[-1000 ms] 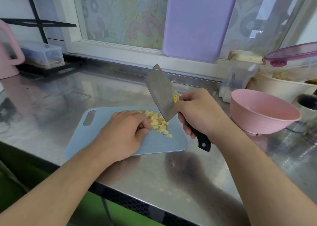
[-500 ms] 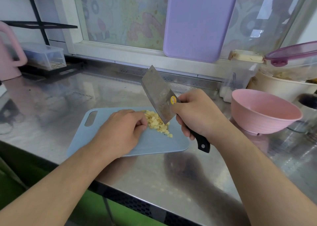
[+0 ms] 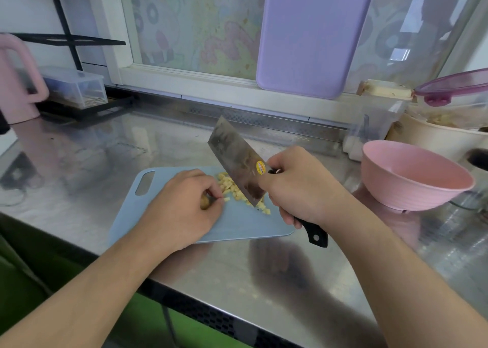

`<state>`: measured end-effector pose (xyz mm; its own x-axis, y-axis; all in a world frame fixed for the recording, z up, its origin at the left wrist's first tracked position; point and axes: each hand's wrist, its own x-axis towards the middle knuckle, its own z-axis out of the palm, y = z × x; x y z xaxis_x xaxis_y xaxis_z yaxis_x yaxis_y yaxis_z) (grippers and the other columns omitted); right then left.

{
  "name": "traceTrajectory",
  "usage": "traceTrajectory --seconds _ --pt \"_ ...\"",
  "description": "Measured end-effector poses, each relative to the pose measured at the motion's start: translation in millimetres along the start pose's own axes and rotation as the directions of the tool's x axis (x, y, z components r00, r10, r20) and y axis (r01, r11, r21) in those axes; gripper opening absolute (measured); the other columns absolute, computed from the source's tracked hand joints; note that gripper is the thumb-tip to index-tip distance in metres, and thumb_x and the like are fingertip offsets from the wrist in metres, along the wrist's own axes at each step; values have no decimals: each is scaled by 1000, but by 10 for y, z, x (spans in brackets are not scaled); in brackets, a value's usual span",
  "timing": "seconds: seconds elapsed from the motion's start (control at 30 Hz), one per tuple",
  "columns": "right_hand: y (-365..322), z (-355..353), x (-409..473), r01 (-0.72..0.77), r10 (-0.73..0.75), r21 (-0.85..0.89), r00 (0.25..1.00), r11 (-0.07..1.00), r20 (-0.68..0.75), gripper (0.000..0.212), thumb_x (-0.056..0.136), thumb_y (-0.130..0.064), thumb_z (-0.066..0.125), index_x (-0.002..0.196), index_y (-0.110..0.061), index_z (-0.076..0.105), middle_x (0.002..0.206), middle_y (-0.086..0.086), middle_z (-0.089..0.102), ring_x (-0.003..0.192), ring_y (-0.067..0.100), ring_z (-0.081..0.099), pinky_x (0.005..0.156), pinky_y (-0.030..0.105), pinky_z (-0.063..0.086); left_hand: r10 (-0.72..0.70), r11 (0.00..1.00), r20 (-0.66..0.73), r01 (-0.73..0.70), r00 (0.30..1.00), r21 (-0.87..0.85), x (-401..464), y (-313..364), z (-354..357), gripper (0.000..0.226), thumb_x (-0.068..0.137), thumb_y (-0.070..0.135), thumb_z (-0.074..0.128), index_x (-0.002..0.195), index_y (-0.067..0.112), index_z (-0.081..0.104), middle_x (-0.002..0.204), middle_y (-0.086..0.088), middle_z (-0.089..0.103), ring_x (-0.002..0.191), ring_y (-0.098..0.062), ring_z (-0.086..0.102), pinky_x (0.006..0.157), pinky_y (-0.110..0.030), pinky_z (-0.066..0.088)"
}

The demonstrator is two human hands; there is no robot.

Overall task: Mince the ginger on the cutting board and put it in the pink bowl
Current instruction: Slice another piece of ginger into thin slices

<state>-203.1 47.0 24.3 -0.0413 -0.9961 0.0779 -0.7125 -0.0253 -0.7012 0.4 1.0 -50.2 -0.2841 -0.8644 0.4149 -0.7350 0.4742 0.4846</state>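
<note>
A pale blue cutting board [image 3: 245, 223] lies on the steel counter. On it is a small pile of diced yellow ginger [image 3: 232, 189]. My left hand [image 3: 184, 205] rests on the board just left of the pile, fingers curled around a small uncut ginger piece [image 3: 204, 202]. My right hand [image 3: 298, 186] grips the black handle of a cleaver [image 3: 237, 160]; its blade tilts up and left, with the lower corner touching the right side of the pile. The pink bowl [image 3: 412, 176] stands empty on the counter to the right of the board.
Steel counter [image 3: 290, 273] with its front edge near me. Behind the bowl stand a clear container [image 3: 375, 126] and a cream pot with a purple lid [image 3: 454, 89]. A lilac board [image 3: 311, 36] leans on the window. A pink jug [image 3: 18, 83] and a clear box [image 3: 76, 89] sit far left.
The cleaver has swung slightly left and down, its corner now in the ginger pile. My left hand has pulled back a little from the pile, pinching a ginger piece.
</note>
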Motion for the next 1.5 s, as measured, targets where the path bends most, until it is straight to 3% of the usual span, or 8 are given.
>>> traceTrajectory --seconds 0.1,0.27,0.83,1.03,1.17,1.3,1.5 --pt "-55 25 -57 -2 4 -30 999 1000 46 22 87 -13 50 66 -13 56 47 16 58 32 26 50 41 25 41 -20 1000 -36 20 999 11 -5 -27 9 15 89 29 73 76 33 67 90 20 62 94 -3 55 83 -25 44" --pt "-106 86 -107 -26 32 -54 992 998 122 19 89 -12 48 73 -9 58 43 16 58 32 24 45 43 27 43 -26 999 -62 28 998 26 -5 -43 14 15 88 31 74 75 32 68 88 20 63 92 -4 56 84 -26 46" --pt "-138 113 -136 -33 47 -75 980 997 193 23 94 -12 48 72 -5 52 43 16 57 29 24 45 44 29 43 -7 999 -60 9 998 36 13 -54 17 15 89 33 74 75 32 70 86 19 64 90 -6 58 85 -30 50" --pt "-97 188 -83 -10 17 -60 993 998 120 27 98 -16 48 78 -1 58 45 16 60 30 25 46 38 25 41 -31 999 -17 31 999 13 -14 8 -21 9 82 34 73 74 35 69 87 20 65 91 -4 59 84 -30 51" --pt "-51 85 -32 -33 33 27 999 999 18 32 98 -17 53 68 -6 54 44 17 58 30 26 47 41 33 45 -85 996 -2 85 996 34 48 53 -23 13 85 29 74 75 35 69 89 19 65 89 -4 60 82 -27 50" --pt "18 -60 10 -48 58 92 993 995 -99 35 95 -19 54 61 -11 51 43 14 57 31 25 48 42 28 42 -61 992 3 60 998 107 173 135 25 13 89 30 73 77 35 69 88 19 61 88 -5 58 78 -26 46" --pt "61 -73 16 -66 76 127 995 990 -69 35 93 -21 57 59 -13 52 48 15 59 36 28 52 44 28 42 -105 993 -53 107 993 46 205 147 67 17 98 35 65 88 30 77 91 11 65 91 -13 62 80 -33 49"
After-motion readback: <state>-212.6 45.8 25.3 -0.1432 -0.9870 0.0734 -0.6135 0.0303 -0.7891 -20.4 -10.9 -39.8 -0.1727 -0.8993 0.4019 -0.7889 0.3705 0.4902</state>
